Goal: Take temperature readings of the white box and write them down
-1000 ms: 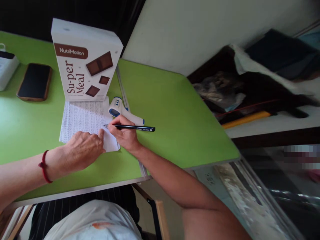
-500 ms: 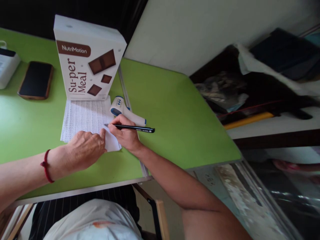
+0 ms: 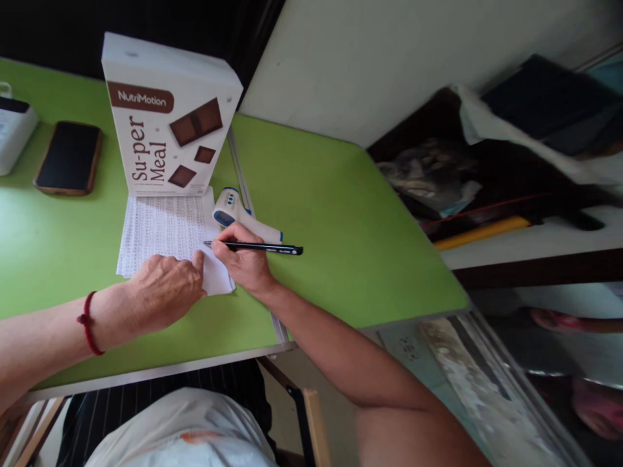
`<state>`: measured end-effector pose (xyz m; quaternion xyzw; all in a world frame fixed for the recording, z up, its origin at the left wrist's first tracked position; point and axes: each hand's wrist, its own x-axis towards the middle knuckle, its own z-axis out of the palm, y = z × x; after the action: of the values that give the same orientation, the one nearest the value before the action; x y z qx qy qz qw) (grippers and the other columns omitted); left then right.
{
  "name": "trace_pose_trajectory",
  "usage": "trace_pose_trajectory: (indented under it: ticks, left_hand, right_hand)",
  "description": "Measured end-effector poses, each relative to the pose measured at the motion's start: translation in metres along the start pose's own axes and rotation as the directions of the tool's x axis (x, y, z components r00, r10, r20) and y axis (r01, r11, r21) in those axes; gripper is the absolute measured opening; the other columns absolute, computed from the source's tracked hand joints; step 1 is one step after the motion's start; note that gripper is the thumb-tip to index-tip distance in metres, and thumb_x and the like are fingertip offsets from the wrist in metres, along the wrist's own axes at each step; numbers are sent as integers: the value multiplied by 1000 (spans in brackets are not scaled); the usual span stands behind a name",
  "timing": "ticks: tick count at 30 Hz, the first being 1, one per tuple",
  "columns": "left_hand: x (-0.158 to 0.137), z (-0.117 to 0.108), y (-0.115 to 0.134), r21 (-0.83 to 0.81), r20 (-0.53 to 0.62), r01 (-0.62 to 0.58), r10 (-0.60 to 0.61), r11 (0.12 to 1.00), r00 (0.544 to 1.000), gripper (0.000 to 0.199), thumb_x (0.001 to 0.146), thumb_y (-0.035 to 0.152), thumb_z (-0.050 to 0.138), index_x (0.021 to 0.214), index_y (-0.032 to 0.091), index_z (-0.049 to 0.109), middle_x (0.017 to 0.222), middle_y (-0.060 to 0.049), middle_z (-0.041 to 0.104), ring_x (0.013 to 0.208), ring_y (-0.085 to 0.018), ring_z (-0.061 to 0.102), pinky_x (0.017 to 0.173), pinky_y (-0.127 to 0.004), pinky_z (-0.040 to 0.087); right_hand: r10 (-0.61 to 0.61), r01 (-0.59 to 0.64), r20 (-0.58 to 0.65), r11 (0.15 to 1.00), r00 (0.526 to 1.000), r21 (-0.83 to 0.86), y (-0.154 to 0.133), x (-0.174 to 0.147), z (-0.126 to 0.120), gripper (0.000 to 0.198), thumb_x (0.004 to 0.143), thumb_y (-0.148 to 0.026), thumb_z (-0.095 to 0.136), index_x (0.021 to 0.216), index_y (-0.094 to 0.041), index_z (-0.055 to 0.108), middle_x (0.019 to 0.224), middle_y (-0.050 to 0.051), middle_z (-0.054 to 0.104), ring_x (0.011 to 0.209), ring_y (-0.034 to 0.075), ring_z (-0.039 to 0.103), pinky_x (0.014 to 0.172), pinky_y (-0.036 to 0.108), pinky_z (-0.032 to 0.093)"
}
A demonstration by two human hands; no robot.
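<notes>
A black pen (image 3: 265,247) is pinched in my right hand (image 3: 246,263), its tip at the paper near the edge of the written rows. Under both hands lies a small stack of white paper sheets (image 3: 165,224) filled with dense handwriting, with a blank strip on the right side. My left hand (image 3: 168,292), a red cord bracelet at its wrist, rests palm down on the lower part of the sheets, holding nothing; its fingertips are partly hidden. Just beyond my right hand lies a white and blue handheld infrared thermometer (image 3: 243,217).
A white NutriMotion box (image 3: 170,130) stands upright at the sheets' far edge. To the left lie a dark phone (image 3: 68,157) and a white device (image 3: 14,133). The green table (image 3: 341,220) has a seam right of the thermometer. Beyond its right edge is a cluttered dark shelf (image 3: 511,175).
The view has shifted very slightly. Both hands, the pen and the sheets stay in nearly the same places.
</notes>
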<state>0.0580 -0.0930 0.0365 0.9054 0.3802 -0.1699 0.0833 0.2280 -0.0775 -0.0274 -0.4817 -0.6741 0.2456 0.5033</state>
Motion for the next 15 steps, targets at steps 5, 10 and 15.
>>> trace_pose_trajectory:
  ticks: [5,10,15]
  left_hand:
    - [-1,2,0,-7,-25,-4,4,1000,1000,55,101,33,46,146,1,37,91,-18,74,83,-33,74,65,-38,55]
    - [0,0,0,-7,9,3,-3,1000,1000,59,101,33,47,148,0,32,92,-19,74,86,-34,74,67,-39,55]
    - [-1,-1,-1,-13,18,0,0,1000,1000,61,102,34,45,150,1,29,94,-19,74,88,-34,73,69,-40,55]
  right_hand:
    - [9,-9,16,1000,1000,-1,0,0,0,17,82,-26,58,68,-23,48,58,-7,51,53,9,46,52,24,42]
    - [6,-6,33,1000,999,9,1,0,0,18,81,-25,58,67,-23,46,57,-7,49,52,9,44,51,24,40]
    - [0,-1,30,1000,1000,15,2,0,-1,18,82,-26,57,69,-23,46,59,-7,50,53,10,46,52,24,41]
